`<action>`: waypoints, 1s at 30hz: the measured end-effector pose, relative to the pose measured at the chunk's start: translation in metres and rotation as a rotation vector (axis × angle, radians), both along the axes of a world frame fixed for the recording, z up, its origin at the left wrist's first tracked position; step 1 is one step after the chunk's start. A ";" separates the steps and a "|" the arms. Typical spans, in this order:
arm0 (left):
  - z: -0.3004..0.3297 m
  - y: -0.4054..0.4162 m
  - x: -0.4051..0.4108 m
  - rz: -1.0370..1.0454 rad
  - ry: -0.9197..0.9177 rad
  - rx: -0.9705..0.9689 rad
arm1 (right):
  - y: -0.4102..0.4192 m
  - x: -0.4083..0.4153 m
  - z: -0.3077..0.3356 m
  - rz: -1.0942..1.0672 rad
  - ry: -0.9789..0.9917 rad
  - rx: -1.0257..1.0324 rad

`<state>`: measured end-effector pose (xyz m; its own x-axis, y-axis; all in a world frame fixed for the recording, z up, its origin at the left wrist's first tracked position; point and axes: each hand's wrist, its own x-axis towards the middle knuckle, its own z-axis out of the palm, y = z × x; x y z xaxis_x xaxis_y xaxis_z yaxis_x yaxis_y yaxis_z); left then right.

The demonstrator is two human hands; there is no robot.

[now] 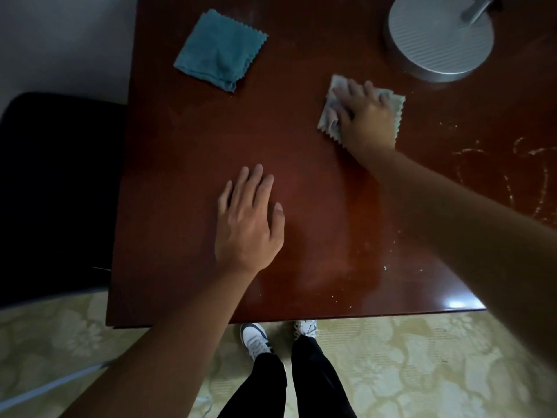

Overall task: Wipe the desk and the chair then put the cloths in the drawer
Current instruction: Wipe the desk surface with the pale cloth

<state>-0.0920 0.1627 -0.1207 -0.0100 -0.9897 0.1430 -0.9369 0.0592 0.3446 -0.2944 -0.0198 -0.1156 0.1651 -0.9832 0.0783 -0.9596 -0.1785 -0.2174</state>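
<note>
Currently we're on the desk [187, 164] wipe: right hand [366, 116] fingers spread, pressing pale cloth [330, 116] at 1 o'clock. Next: sweep toward 3 o'clock residue [512, 176]. Left hand [248, 218] flat.

dim, soft view; glare on desk [458, 303] edge; corners bowed

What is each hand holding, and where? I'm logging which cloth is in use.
The right hand presses the pale cloth at its middle; the left hand holds nothing.
</note>
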 end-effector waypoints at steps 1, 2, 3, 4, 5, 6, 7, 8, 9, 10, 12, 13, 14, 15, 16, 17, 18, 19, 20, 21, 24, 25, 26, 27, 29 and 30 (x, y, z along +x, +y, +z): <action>0.000 0.000 0.000 0.002 0.006 -0.003 | -0.013 -0.001 0.003 -0.054 -0.001 0.014; 0.000 0.000 0.000 0.004 0.008 -0.005 | -0.020 0.000 0.004 -0.080 -0.003 0.032; 0.000 0.000 0.001 0.006 0.007 -0.003 | -0.019 0.003 0.004 -0.067 -0.009 0.044; 0.000 0.000 0.001 0.006 0.004 0.002 | -0.010 0.004 0.003 -0.012 -0.017 0.055; 0.000 0.000 0.000 0.006 -0.003 0.010 | 0.004 0.004 0.002 0.070 -0.029 0.052; 0.000 0.000 0.000 0.008 -0.008 0.016 | 0.020 0.002 0.001 0.153 -0.032 0.042; 0.000 0.000 0.001 0.010 -0.011 0.019 | 0.033 -0.001 0.001 0.219 -0.031 0.044; 0.000 0.000 0.000 0.010 -0.009 0.018 | 0.038 -0.005 0.002 0.248 -0.018 0.062; 0.000 0.000 0.000 0.008 -0.006 0.014 | 0.031 -0.009 0.004 0.252 -0.005 0.071; 0.000 0.000 0.001 0.006 -0.003 0.010 | 0.019 -0.010 0.005 0.221 0.007 0.072; 0.000 0.000 0.000 0.007 0.004 0.007 | -0.016 -0.008 0.006 0.101 0.042 0.065; 0.001 0.000 0.000 0.009 0.005 0.012 | -0.030 -0.006 0.008 0.051 0.043 0.068; 0.001 -0.001 0.000 0.012 0.004 0.015 | -0.038 -0.004 0.010 0.031 0.036 0.081; 0.001 -0.001 0.000 0.014 0.000 0.013 | -0.038 -0.001 0.009 0.054 0.034 0.099; 0.001 -0.001 0.000 0.012 -0.002 0.010 | -0.028 0.000 0.007 0.107 0.037 0.106; 0.001 -0.001 0.000 0.012 -0.003 0.008 | -0.010 -0.001 0.004 0.181 0.027 0.094; 0.000 -0.001 -0.001 0.013 -0.005 0.008 | 0.010 -0.002 0.001 0.245 0.002 0.074; 0.001 -0.001 0.000 0.017 -0.007 0.010 | 0.028 -0.004 0.000 0.276 -0.019 0.061; 0.001 -0.001 -0.001 0.019 -0.012 0.014 | 0.035 -0.009 -0.002 0.286 -0.016 0.056; 0.001 -0.001 -0.001 0.017 -0.016 0.016 | 0.032 -0.011 -0.002 0.274 -0.015 0.049; 0.002 -0.001 0.000 0.012 -0.015 0.019 | -0.007 -0.005 0.001 0.144 0.006 0.032; 0.002 -0.001 0.000 0.015 -0.015 0.022 | -0.019 -0.003 0.002 0.101 0.019 0.029; 0.002 -0.002 -0.001 0.018 -0.017 0.023 | -0.025 -0.001 0.003 0.074 0.024 0.028; 0.002 -0.003 -0.001 0.018 -0.018 0.021 | -0.020 0.002 0.003 0.073 0.013 0.031; 0.002 -0.002 -0.001 0.016 -0.015 0.016 | 0.022 0.005 0.001 0.151 -0.044 0.020; 0.002 -0.002 -0.001 0.017 -0.015 0.014 | 0.058 0.004 0.002 0.227 -0.083 0.008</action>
<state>-0.0933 0.1602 -0.1189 0.0052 -0.9916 0.1292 -0.9427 0.0383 0.3315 -0.2900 0.0383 -0.1131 0.3753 -0.9222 0.0930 -0.8739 -0.3855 -0.2961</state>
